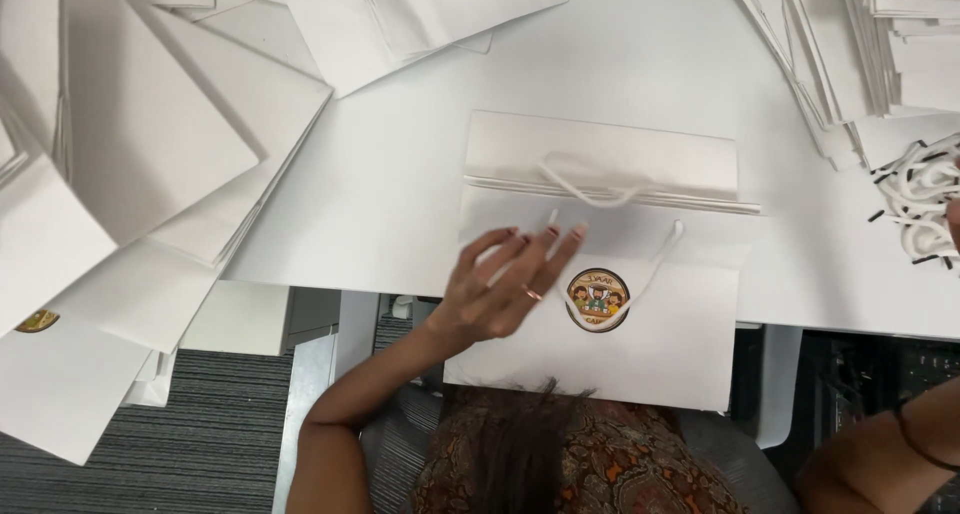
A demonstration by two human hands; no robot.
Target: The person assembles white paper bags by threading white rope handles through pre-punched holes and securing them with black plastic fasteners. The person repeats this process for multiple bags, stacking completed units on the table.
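Resting spread-fingered left hand (505,289) on flat white paper bag (640,344) with round sticker (597,299); right hand (952,219) at three o'clock, fingers untellable.

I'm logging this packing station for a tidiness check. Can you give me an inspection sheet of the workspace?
Surface: white tabletop, mostly covered at its edges.
Job's things: flat white paper bag with white cord handles, lying partly over the table's near edge; a round colourful sticker on its front.
Clutter: stacks of flat white paper bags at left, top and right.
Grippers: left hand spread open, fingers on the bag beside the sticker; right hand almost out of view at the right edge.
Cables: pile of white cords with black tips at right.
Surroundings: grey ribbed floor below.
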